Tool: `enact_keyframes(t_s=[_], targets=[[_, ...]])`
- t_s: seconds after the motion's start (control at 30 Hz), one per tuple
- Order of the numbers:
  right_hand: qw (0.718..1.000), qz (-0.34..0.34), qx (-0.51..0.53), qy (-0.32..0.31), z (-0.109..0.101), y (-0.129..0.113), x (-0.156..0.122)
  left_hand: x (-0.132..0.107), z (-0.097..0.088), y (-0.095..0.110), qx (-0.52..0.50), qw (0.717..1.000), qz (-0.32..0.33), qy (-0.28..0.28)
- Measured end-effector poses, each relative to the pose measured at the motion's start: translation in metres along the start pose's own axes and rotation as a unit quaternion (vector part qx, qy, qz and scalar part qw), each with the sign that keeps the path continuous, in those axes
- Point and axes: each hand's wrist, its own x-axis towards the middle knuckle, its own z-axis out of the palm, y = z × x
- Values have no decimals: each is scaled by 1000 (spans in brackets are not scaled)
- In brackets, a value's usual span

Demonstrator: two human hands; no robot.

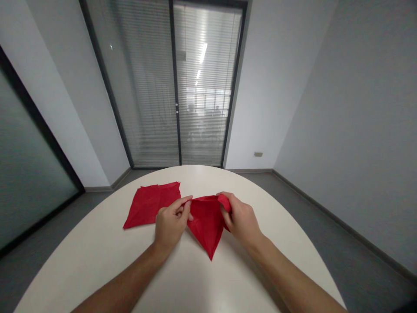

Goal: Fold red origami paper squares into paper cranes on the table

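Between both hands a thin red cloth (pixel 207 224) is held up over the table, its upper edge stretched from hand to hand and its lower part narrowing to a point toward me. My left hand (pixel 173 219) pinches the upper left corner between thumb and fingers. At the upper right, my right hand (pixel 243 215) grips the other corner, and a fold of red material covers its thumb. Just left of my left hand, more red cloth (pixel 143 206) lies flat on the table, its pieces overlapping; my left hand hides part of its right side.
Both forearms reach over a round white table (pixel 97 265). Beyond its far edge stands a glass partition with blinds (pixel 153 100). Grey walls are on either side, and a wall socket (pixel 258 154) sits low at the back right.
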Motion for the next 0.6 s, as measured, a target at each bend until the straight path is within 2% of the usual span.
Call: enact_keyframes(t_s=[0.23,0.4,0.47,0.53,0.6], targets=[[996,74,51,15,-2,-6,4,4,-5,-2,26,999,18,27],[978,138,151,33,1,-5,7,6,0,-3,2,993,12,115],[970,159,183,30,4,-2,7,8,4,-6,-16,991,-3,133],[959,179,220,25,8,0,6,10,7,-11,-61,991,-45,113],[943,202,266,9,12,4,5,11,10,-17,-133,982,-113,66]])
